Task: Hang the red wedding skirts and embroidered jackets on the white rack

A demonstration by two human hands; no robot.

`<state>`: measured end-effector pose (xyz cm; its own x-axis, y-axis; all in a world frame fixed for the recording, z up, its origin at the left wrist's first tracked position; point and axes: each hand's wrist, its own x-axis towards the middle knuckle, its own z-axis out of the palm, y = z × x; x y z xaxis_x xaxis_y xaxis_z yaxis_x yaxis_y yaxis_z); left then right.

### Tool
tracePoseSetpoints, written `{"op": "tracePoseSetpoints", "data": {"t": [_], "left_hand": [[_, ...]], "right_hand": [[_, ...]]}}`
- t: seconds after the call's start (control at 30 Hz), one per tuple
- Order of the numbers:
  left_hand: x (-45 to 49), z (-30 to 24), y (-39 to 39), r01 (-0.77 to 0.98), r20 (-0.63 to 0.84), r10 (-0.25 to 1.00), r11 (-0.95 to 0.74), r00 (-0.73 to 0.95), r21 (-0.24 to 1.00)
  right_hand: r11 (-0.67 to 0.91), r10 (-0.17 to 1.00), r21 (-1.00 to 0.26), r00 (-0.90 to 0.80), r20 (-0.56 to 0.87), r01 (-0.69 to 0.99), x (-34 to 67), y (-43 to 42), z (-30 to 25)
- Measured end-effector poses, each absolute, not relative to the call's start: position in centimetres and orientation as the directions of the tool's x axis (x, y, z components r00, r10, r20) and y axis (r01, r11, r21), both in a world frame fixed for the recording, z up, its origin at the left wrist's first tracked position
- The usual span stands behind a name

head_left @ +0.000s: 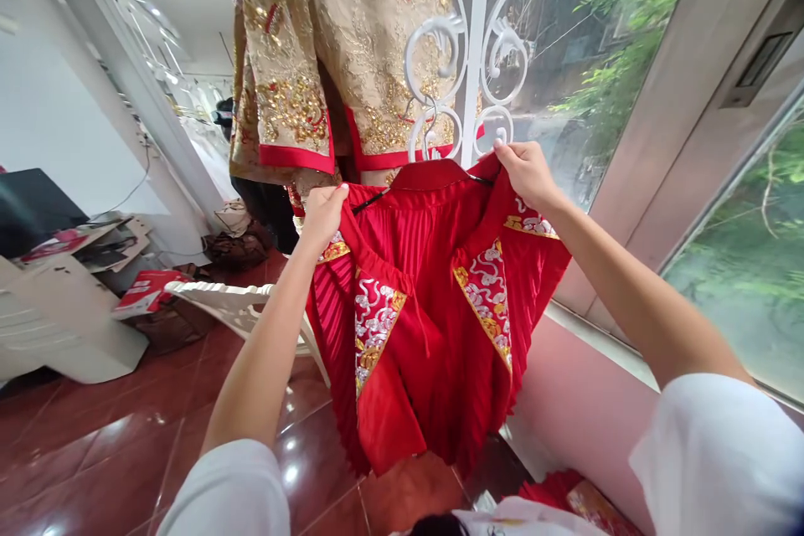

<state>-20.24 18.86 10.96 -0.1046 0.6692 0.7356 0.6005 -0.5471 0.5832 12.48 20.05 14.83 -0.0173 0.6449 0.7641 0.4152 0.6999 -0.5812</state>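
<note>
A red pleated skirt (pixel 433 335) with silver and gold embroidered panels hangs in front of me, its waistband spread wide. Gripping the waistband's left end is my left hand (pixel 324 216), thumb pressed on top. At the opposite end, my right hand (pixel 525 172) pinches the waistband higher up. Between them a dark hanger (pixel 372 201) passes inside the waist, its metal hook (pixel 430 121) up against white scrolled ironwork. The front of the skirt falls open, showing the inner fabric and a thin red cord.
Behind the skirt hangs a gold beaded garment (pixel 370 59) with red trim. White scrolled ironwork (pixel 472 42) stands before the window at right. A white chair (pixel 226 301) is at left, near a cluttered desk (pixel 63 301). More red embroidered cloth (pixel 584 502) lies low at right.
</note>
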Motion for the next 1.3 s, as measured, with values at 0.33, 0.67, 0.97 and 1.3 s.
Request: {"op": "tracePoseSetpoints", "data": {"t": [0.33, 0.67, 0.97, 1.3], "left_hand": [[-15.7, 10.3, 16.0, 0.912, 0.835, 0.551, -0.339, -0.007, 0.232], [-8.7, -4.9, 5.0, 0.891, 0.737, 0.632, -0.158, -0.240, 0.426], [-8.0, -10.2, 6.2, 0.832, 0.341, 0.892, 0.065, -0.296, 0.551], [-8.0, -11.4, 10.2, 0.794, 0.195, 0.940, 0.111, -0.279, 0.598]], "right_hand": [[0.572, 0.675, -0.208, -0.311, 0.669, 0.794, 11.3, 16.6, 13.7], [0.266, 0.731, -0.304, 0.014, 0.682, 0.915, 7.8, 9.1, -1.7], [-0.010, 0.949, -0.463, 0.155, 0.275, 0.886, 5.0, 11.7, -8.2], [-0.078, 0.997, -0.652, 0.045, -0.067, 0.754, 1.9, 11.0, -16.3]]}}
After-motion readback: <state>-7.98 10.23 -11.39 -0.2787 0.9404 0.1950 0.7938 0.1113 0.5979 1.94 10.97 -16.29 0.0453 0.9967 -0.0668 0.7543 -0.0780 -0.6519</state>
